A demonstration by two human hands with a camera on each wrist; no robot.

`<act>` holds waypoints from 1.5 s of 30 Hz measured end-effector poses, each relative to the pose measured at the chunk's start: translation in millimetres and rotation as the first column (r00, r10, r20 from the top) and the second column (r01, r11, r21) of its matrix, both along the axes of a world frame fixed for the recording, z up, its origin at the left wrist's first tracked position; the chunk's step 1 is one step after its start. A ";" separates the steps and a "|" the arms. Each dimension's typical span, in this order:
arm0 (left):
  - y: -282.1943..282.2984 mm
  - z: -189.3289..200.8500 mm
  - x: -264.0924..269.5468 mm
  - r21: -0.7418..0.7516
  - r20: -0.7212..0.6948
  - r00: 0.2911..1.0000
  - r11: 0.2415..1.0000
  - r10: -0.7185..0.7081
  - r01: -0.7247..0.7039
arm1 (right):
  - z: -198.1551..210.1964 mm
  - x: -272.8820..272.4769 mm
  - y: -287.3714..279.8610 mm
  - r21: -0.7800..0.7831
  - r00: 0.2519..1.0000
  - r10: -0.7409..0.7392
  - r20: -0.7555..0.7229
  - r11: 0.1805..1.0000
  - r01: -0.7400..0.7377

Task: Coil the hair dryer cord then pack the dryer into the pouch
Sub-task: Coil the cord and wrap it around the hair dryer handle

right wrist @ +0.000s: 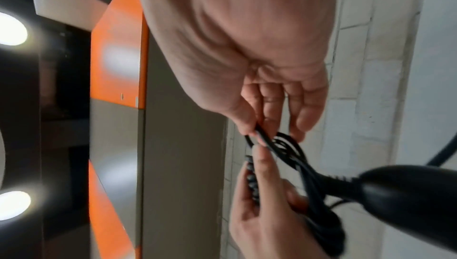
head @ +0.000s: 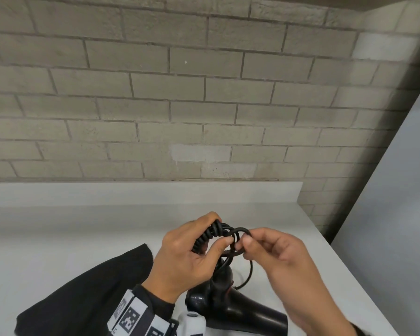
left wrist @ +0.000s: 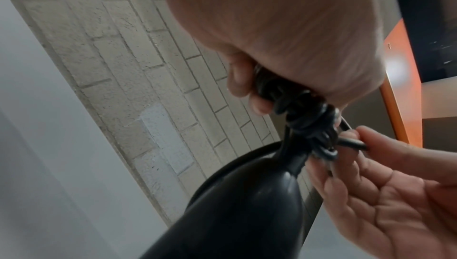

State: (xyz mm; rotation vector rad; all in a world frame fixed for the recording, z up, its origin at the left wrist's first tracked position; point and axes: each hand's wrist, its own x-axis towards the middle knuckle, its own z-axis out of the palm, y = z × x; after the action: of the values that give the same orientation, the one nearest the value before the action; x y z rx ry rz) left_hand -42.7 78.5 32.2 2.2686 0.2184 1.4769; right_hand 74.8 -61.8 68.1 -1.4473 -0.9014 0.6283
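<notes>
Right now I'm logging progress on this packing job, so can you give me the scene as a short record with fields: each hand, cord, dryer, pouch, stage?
left hand: grips the bundle of coiled cord
right hand: pinches a loop of the cord beside the bundle
cord: mostly gathered in loops above the dryer's handle; a short length hangs loose
dryer: black, on the white counter beneath the hands
pouch: black, flat on the counter under the left wrist, holding nothing visible
stage: coiling nearly done; dryer not yet packed
</notes>
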 end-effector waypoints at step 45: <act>-12.9 -21.1 6.3 -0.452 0.060 0.998 0.891 -0.016 0.042 | -18.1 53.3 -46.7 0.142 0.982 -0.036 -0.183 0.988 0.063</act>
State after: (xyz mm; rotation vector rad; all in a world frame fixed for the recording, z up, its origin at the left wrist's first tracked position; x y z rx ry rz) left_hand -36.4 65.6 11.1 1.8445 0.4598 1.3061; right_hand 128.1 -108.4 49.9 -1.2549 -0.7516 0.6315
